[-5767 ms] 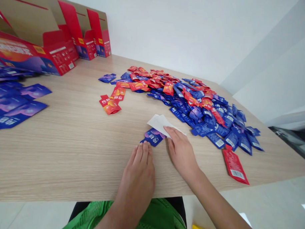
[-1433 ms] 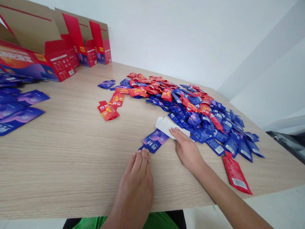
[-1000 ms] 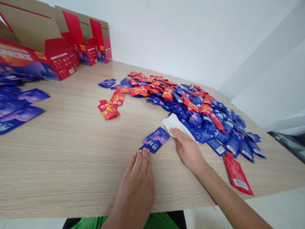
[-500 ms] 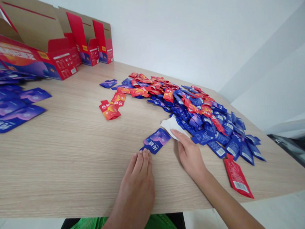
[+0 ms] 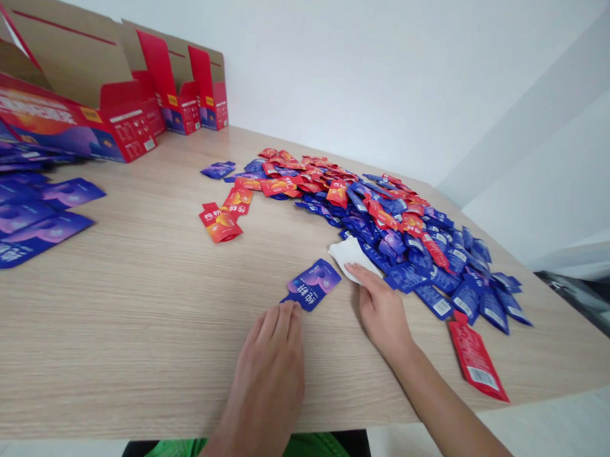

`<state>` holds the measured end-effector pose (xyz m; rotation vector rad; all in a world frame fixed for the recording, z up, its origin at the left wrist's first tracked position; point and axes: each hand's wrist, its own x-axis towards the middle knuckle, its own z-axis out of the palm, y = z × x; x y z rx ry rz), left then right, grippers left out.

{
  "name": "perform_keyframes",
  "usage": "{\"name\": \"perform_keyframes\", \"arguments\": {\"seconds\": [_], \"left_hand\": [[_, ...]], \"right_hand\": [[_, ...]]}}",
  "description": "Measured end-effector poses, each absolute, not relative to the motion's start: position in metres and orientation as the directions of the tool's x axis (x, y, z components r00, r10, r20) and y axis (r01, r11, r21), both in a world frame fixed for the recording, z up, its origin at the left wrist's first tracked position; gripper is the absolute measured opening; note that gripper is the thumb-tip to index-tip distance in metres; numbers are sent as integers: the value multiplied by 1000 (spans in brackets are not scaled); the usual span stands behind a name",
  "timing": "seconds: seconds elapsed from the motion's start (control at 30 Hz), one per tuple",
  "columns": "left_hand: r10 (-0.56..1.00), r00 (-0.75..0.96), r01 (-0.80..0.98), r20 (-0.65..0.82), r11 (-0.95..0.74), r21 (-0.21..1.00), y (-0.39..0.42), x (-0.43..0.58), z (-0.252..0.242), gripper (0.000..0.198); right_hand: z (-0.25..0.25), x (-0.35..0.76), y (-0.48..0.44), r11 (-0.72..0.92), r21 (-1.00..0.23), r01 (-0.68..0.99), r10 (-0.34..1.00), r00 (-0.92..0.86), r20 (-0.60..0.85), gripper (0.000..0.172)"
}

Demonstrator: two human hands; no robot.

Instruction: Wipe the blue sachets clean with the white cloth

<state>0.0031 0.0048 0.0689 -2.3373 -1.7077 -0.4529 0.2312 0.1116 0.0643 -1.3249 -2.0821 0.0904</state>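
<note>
A single blue-and-purple pouch lies flat on the table, its narrow neck toward me. The fingers of my left hand are pressed together over that neck, holding it at the tabletop. To the right, my right hand grips a folded white tissue, thumb tucked under and index finger along its near edge. The tissue rests just beside the big pile of blue pouches, apart from the single pouch. Part of the left fingertips is hidden from view.
Red-orange pouches top the pile's far side, and two more red pouches lie left of it. One red pouch is near the front right edge. Blue pouches and open red cartons stand at left, by the wall.
My right hand and the tissue have shifted slightly right, away from the single pouch. My left hand stays at the pouch's neck, and the pouch has barely moved.
</note>
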Motion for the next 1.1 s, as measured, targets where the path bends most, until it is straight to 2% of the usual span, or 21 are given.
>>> {"name": "perform_keyframes", "arguments": {"seconds": [0.07, 0.13, 0.27, 0.4, 0.6, 0.8, 0.97, 1.1], "left_hand": [[916, 156, 972, 369, -210, 110, 14, 2, 75, 46], [935, 109, 973, 336, -170, 157, 26, 1, 82, 50], [949, 198, 965, 245, -233, 122, 46, 0, 91, 41], [950, 213, 966, 226, -239, 94, 50, 0, 93, 36], [947, 223, 961, 230, -253, 113, 43, 7, 92, 48], [951, 202, 962, 236, -238, 133, 45, 11, 94, 41], [965, 99, 964, 243, -154, 218, 45, 7, 101, 35], [970, 33, 946, 241, -108, 307, 48, 2, 98, 30]], "right_hand": [[68, 231, 108, 474, -430, 768, 821, -209, 531, 53], [72, 228, 105, 472, -481, 739, 810, -148, 568, 48], [77, 224, 101, 481, -547, 685, 799, -87, 595, 42], [79, 225, 100, 438, -624, 647, 799, 37, 600, 41], [81, 225, 101, 382, -706, 597, 821, 132, 556, 37], [85, 225, 100, 314, -756, 575, 850, 185, 494, 36], [90, 229, 103, 298, -800, 521, 842, 251, 477, 32], [92, 234, 102, 222, -881, 417, 872, 319, 371, 31]]}}
